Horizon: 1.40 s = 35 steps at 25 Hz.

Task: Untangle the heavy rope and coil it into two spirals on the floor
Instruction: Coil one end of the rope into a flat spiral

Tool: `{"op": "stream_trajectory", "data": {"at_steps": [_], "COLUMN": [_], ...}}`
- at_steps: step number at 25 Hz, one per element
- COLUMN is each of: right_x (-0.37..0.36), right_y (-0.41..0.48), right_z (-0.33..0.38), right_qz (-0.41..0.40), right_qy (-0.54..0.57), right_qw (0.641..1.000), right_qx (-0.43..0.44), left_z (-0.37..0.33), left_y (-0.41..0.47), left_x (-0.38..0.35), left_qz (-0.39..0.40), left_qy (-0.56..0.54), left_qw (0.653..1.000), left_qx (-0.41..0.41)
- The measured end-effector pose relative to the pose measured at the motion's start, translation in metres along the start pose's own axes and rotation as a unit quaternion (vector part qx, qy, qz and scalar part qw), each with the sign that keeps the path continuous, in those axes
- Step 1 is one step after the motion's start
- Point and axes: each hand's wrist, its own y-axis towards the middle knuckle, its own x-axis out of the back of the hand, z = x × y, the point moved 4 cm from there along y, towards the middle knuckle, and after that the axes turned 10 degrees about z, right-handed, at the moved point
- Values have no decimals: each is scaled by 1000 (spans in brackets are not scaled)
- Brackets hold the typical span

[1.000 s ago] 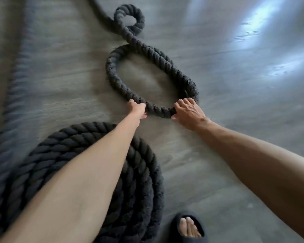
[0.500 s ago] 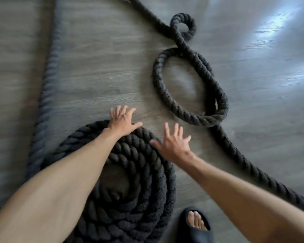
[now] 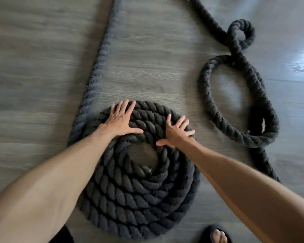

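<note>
Pressing flat on the far arc of the coiled spiral (image 3: 130,199), both hands lie spread wide with straight fingers and grip nothing. The left hand (image 3: 120,121) rests on the outer turns at the spiral's upper left. The right hand (image 3: 176,133) rests on the turns at the upper right, thumb pointing toward the bare centre. The spiral lies flat on the wooden floor (image 3: 33,67), directly beneath both palms. A straight run of rope (image 3: 96,67) extends away from the spiral's left edge. To the right, well apart from the right hand, a large loose loop (image 3: 211,106) and a small loop (image 3: 249,32) beyond it lie uncoiled. A sandalled foot (image 3: 218,234) shows at the bottom edge.
</note>
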Motion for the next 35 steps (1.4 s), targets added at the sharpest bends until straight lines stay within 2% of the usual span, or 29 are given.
{"op": "stream_trajectory", "data": {"at_steps": [3,5,8,10,12,14,19,25,30,35], "right_x": [59,65,1,-49,-51,-19,98,220,275,293], "right_y": [24,28,-9,-33,-22,3,88,173,201,207], "right_z": [32,40,20,8,6,6,9,49,81,95], "right_qz": [-4,-43,-129,-118,-113,-135,-181,-192,-170,-175], "right_qy": [-47,-21,55,28,-1,-31,-137,-194,-269,-294], "right_qw": [997,996,990,993,993,990,970,942,912,899], "right_qx": [66,70,-1,-17,-11,0,87,196,261,274], "left_z": [37,47,39,31,33,37,44,34,28,36], "left_y": [14,24,21,16,11,16,54,106,126,141], "left_x": [10,15,21,27,29,36,58,79,90,106], "left_qz": [21,47,79,99,101,102,66,32,42,92], "left_qy": [-44,-48,-60,-61,-58,-80,-142,-251,-288,-314], "left_qw": [996,992,989,989,990,987,966,898,851,817], "left_qx": [74,106,112,86,76,96,207,361,437,476]}}
